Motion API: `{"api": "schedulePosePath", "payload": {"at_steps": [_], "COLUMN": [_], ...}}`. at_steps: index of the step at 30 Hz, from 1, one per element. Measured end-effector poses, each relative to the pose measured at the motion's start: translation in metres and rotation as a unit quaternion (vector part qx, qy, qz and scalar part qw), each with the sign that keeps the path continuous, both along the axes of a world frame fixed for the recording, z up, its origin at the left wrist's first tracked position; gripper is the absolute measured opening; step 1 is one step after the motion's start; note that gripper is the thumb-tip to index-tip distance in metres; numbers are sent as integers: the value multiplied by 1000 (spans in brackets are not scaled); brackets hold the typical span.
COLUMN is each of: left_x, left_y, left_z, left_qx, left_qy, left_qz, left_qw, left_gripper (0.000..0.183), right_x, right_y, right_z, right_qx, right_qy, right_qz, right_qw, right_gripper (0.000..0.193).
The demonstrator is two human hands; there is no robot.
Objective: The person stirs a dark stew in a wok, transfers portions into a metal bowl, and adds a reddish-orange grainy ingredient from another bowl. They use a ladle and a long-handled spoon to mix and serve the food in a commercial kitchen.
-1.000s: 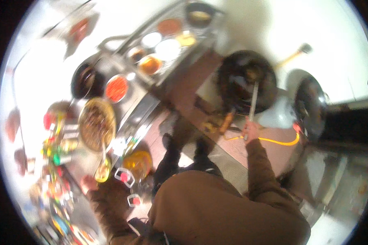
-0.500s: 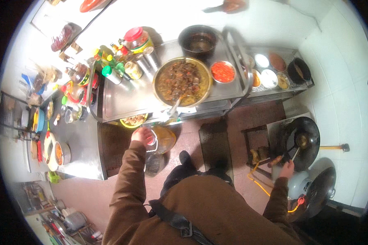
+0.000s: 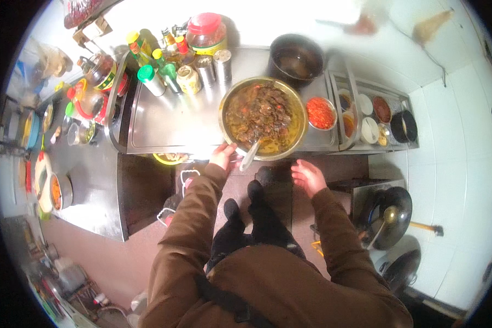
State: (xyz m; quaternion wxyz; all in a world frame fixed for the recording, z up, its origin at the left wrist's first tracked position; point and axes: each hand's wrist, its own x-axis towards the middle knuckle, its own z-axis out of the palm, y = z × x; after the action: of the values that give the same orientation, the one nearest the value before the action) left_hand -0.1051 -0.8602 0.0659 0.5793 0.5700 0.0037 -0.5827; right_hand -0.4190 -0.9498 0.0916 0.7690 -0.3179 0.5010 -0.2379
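A wide metal basin [image 3: 299,136] of dark, oily stewed food stands at the front edge of the steel table. The pale handle of a spoon [image 3: 249,157] sticks out over its near rim. My left hand [image 3: 221,157] is at the basin's near-left rim, fingers closed about the edge and partly hidden beneath it. My right hand [image 3: 309,177] is held just in front of the basin's near-right side, fingers apart, nothing in them and not touching the basin. A bowl of chopped red chili [image 3: 321,113] stands right of the basin.
A black pot [image 3: 296,59] stands behind the basin; bottles and shaker cans [image 3: 205,71] line the table's back left. Seasoning bowls [image 3: 369,130] fill a rack at right. A wok [image 3: 394,221] with a ladle [image 3: 386,220] sits lower right. A steel counter [image 3: 87,169] is left.
My right hand has left the ladle's handle at the wok and come over before the basin. My left hand has moved from the jug handle up to the basin's rim.
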Motion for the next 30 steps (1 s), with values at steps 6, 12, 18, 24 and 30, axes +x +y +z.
{"api": "schedulePosePath", "payload": {"at_steps": [6,12,18,24,30], "left_x": [-21,-26,-17,-13,0], "left_y": [-19,-30,-19,21,105], "left_z": [-23,-26,-23,-19,14], "left_qx": [-48,-47,-32,-53,-107], "left_qy": [54,-46,-48,-53,-63], "left_qz": [65,92,23,57,109], "left_qw": [995,994,998,996,986], "left_gripper": [49,26,25,17,18], "right_x": [37,4,-92,-179,-178], "right_y": [-32,-46,-24,13,10], "right_z": [-12,-29,-80,-131,-165], "right_qx": [65,86,59,91,196], "right_qy": [-60,-37,151,218,223], "right_qz": [51,131,251,311,313], "right_qw": [995,987,954,921,902], "right_gripper": [40,45,56,59,31]}}
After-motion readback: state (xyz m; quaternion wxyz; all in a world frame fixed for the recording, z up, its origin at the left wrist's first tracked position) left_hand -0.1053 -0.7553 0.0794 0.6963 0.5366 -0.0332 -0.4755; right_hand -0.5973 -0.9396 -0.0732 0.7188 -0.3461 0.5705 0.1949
